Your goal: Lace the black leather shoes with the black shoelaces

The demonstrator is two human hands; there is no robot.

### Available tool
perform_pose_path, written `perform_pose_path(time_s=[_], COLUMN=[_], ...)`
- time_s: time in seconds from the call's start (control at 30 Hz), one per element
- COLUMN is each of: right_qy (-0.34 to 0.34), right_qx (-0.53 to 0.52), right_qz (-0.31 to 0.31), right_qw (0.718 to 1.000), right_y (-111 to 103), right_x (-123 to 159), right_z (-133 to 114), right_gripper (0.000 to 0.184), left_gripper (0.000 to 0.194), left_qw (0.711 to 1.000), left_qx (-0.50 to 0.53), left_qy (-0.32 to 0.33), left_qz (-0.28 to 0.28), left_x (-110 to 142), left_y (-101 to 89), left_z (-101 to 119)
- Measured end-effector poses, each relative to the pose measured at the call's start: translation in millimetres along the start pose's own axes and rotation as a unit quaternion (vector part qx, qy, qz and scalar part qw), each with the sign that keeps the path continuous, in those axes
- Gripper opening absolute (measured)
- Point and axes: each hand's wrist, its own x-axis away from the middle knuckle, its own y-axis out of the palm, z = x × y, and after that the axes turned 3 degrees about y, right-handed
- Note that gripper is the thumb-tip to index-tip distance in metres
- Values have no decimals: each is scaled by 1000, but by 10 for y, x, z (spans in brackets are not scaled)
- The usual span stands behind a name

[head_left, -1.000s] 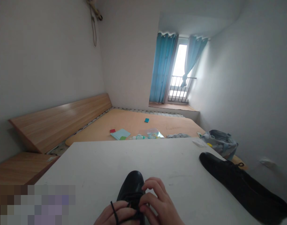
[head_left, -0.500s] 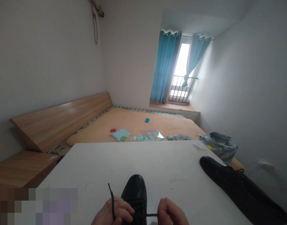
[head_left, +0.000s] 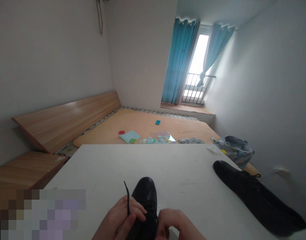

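Observation:
A black leather shoe (head_left: 145, 196) stands on the white table (head_left: 153, 163) at the bottom centre, toe pointing away from me. My left hand (head_left: 118, 220) is closed on a black shoelace (head_left: 128, 200), whose free end sticks up past my fingers. My right hand (head_left: 176, 225) is curled against the right side of the shoe's lacing, fingers pinched together; what they grip is hidden. A second black shoe (head_left: 255, 196) lies on its side at the table's right edge, apart from both hands.
Beyond the table lies a bed with an orange mattress (head_left: 148, 125) and wooden headboard (head_left: 68, 118), strewn with papers, a plastic bag and small coloured items. A grey bag (head_left: 234, 150) sits at the right. Blue curtains (head_left: 178, 60) frame a window.
My right hand has moved back in against the shoe from its pulled-out position. My left hand has lifted slightly with the lace end upright. The view has tilted down a little.

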Motion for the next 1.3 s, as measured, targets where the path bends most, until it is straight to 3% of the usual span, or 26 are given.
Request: perform_pose_path(time_s=[0.1, 0.2, 0.33, 0.43, 0.57, 0.67, 0.7, 0.8, 0.83, 0.9, 1.0, 1.13, 1.2, 1.3], right_qy=[56, 65, 31, 41, 72, 107, 116, 106, 93, 80, 94, 63, 60, 60], right_qx=[14, 27, -49, -89, -9, 63, 59, -45, -88, -150, -150, -74, -24, 30], right_qz=[31, 57, 27, 4, -48, -26, -7, 20, 18, -3, -16, 31, 60, 85], right_qw=[998, 996, 998, 995, 996, 992, 991, 993, 992, 985, 984, 995, 996, 994], right_y=[48, 68, -39, -190, -297, -263, -242, -177, -155, -109, -40, -10, -27, -52], right_x=[-88, -160, -147, -49, 84, 104, 88, -13, -57, -143, -225, -228, -195, -128], right_z=[-119, -126, -96, -13, 133, 163, 156, 114, 97, 63, 8, -31, -2, 109], right_gripper=[35, 44, 54, 52, 55, 53, 50, 51, 53, 54, 49, 36, 34, 34], left_gripper=[39, 44, 52, 44, 44, 31, 28, 56, 58, 44, 12, 22, 32, 45], left_qw=[999, 999, 997, 991, 979, 967, 964, 946, 944, 951, 961, 973, 983, 974], left_qx=[12, 16, -20, -72, -97, -108, -129, -236, -268, -296, -277, -218, -153, -20], left_qy=[-32, -46, -73, -108, -180, -229, -231, -187, -153, -73, -9, -22, -78, -222], left_qz=[10, 0, 10, 22, 0, -4, 26, 118, 113, 51, -23, -68, -72, -42], left_x=[-29, -52, -50, 1, 151, 256, 277, 298, 293, 269, 202, 123, 132, 202], left_y=[-3, -23, -121, -225, -260, -208, -191, -162, -153, -126, -61, -34, -46, -35], left_z=[3, 3, 24, -1, -182, -356, -394, -411, -387, -315, -212, -139, -128, -185])
